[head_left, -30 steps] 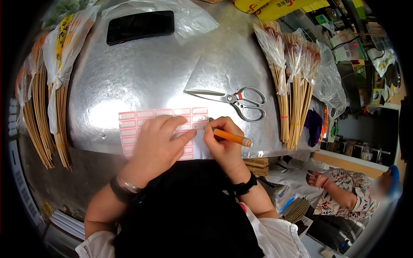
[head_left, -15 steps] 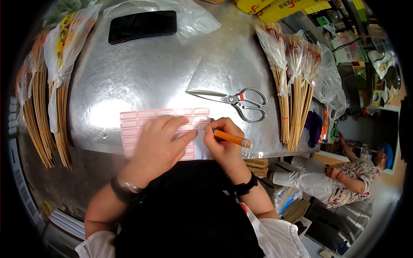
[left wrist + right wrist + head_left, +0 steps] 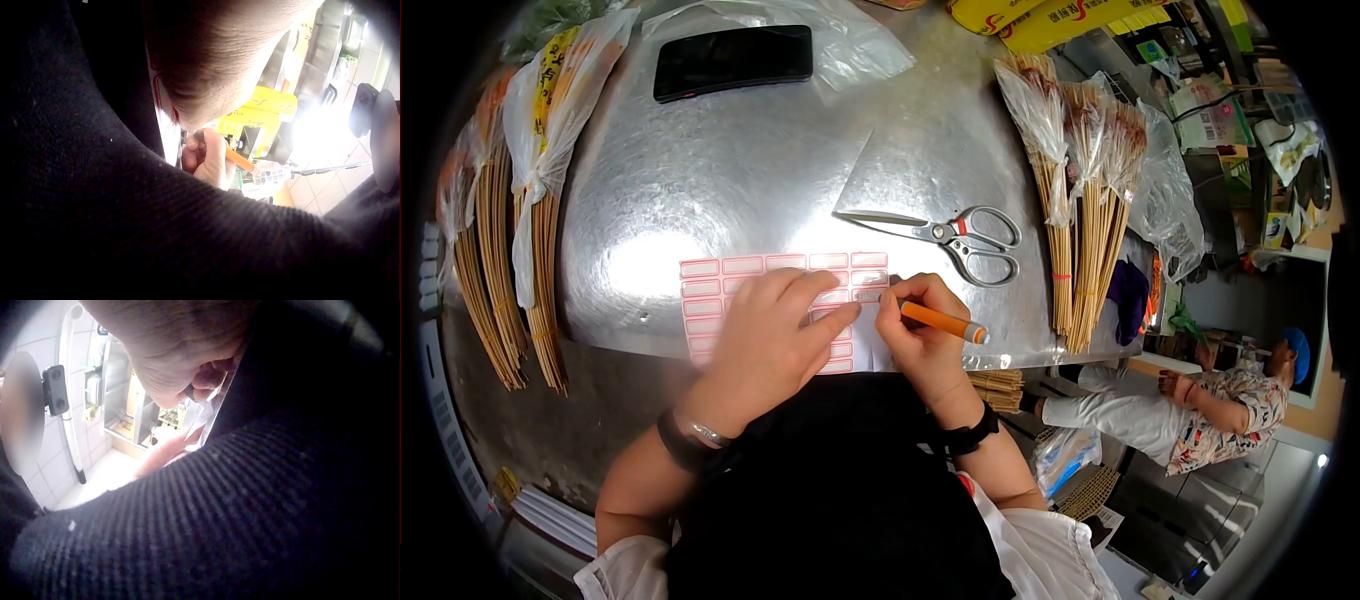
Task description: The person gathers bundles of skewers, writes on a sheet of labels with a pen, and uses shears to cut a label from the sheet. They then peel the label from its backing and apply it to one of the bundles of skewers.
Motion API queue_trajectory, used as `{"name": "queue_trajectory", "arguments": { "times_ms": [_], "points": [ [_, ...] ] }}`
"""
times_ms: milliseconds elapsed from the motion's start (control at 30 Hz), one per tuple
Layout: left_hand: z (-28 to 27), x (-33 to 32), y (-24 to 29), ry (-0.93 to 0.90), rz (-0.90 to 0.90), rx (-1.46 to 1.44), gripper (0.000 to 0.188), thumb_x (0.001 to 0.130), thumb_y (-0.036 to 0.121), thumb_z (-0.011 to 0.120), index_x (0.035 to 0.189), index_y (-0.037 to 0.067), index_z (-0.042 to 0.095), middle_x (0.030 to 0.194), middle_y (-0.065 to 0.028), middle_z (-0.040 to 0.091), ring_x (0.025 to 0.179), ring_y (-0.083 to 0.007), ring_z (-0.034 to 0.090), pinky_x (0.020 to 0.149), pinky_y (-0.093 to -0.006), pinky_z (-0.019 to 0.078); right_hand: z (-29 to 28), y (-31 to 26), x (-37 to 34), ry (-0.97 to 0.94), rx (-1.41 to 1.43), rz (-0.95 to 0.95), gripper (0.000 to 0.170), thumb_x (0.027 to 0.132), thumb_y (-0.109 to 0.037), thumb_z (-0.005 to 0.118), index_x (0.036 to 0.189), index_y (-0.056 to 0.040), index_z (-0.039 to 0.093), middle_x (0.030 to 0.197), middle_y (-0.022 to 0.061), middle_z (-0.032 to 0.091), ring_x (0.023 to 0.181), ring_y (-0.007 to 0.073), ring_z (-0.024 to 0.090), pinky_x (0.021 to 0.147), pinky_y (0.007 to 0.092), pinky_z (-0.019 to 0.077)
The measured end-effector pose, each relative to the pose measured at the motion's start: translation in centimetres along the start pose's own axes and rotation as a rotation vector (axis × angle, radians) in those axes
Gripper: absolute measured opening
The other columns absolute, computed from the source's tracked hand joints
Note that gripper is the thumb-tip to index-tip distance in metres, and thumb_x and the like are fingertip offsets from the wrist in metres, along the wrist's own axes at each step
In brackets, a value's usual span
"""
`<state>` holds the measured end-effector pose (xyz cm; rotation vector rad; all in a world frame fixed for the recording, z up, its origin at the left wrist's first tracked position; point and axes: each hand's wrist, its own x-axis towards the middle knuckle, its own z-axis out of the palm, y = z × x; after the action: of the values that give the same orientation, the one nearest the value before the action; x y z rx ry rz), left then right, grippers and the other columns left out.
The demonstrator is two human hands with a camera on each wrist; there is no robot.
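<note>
A white sheet of red-bordered sticker labels [image 3: 702, 308] lies at the near edge of the metal table. My left hand [image 3: 765, 335] rests on it with the fingers spread loosely over the labels, covering its middle. At the sheet's right side my right hand [image 3: 925, 330] pinches an orange marker pen [image 3: 940, 320], its tip down by a label in the right column. The left wrist view also shows the marker [image 3: 240, 160] in the right hand's fingers. Just beyond that hand, a pair of scissors [image 3: 941, 232] lies with its handles to the right.
A black phone [image 3: 733, 63] lies at the back beside a clear plastic bag [image 3: 850, 50]. Bundles of bagged skewers lie at left [image 3: 545, 230] and right [image 3: 1090, 220]. Yellow packaging [image 3: 1040, 25] is at the far right back. Another person [image 3: 1225, 415] stands beyond the right edge.
The other person at the right has shifted position and turned. My hands stay almost still, with the marker on the same label area.
</note>
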<state>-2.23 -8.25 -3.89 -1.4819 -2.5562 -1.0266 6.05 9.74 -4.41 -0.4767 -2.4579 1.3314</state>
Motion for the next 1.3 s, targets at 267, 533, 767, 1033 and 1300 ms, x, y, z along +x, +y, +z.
{"name": "queue_trajectory", "arguments": {
  "times_ms": [267,533,767,1033,1300],
  "points": [
    [-0.1,0.0,0.1,-0.003,-0.001,0.003,0.043,0.069,0.007,0.069,0.11,0.019,0.071,0.119,-0.003,0.058,0.108,-0.0249,0.052,0.089,-0.0396,0.0432,-0.2,0.5,-0.2,0.02,0.081,-0.001,0.011,0.083,-0.006,0.07,0.083,-0.0026,0.06,0.068,0.0024,0.062,0.053,0.0069,0.055,0.05,0.0207,0.0446],
    [-0.2,0.3,0.2,-0.016,0.002,0.003,0.044,0.068,0.006,0.069,0.111,0.018,0.071,0.118,-0.004,0.058,0.106,-0.0257,0.053,0.089,-0.0398,0.0436,-1.3,1.0,-0.8,0.057,0.173,0.015,0.01,0.085,-0.005,0.07,0.086,-0.0025,0.06,0.067,-0.0007,0.06,0.055,0.0029,0.052,0.05,0.0184,0.0418],
    [-0.1,0.2,0.2,0.012,0.018,0.01,0.044,0.068,0.006,0.069,0.111,0.018,0.071,0.117,-0.0048,0.058,0.105,-0.026,0.054,0.088,-0.0398,0.044,-1.1,0.8,-0.7,0.017,0.075,-0.007,0.012,0.081,-0.007,0.073,0.084,-0.0024,0.062,0.066,0.0031,0.062,0.052,0.0084,0.056,0.049,0.0218,0.0451],
    [-0.1,0.3,0.2,0.01,0.013,0.003,0.043,0.069,0.005,0.068,0.11,0.017,0.071,0.116,-0.0048,0.059,0.105,-0.0258,0.054,0.087,-0.0397,0.044,-1.0,0.5,-0.5,0.021,0.055,0.006,0.011,0.082,-0.008,0.072,0.083,-0.0024,0.062,0.067,0.0043,0.063,0.052,0.0102,0.058,0.049,0.0227,0.0466],
    [-0.1,0.2,0.2,0.013,0.009,0.0,0.044,0.069,0.005,0.068,0.111,0.018,0.072,0.117,-0.0047,0.059,0.105,-0.0257,0.054,0.087,-0.0396,0.0438,-0.9,0.6,-0.5,0.008,0.027,-0.011,0.011,0.081,-0.008,0.073,0.083,-0.003,0.063,0.067,0.0047,0.064,0.051,0.0111,0.058,0.049,0.0233,0.0473]
  ]
}}
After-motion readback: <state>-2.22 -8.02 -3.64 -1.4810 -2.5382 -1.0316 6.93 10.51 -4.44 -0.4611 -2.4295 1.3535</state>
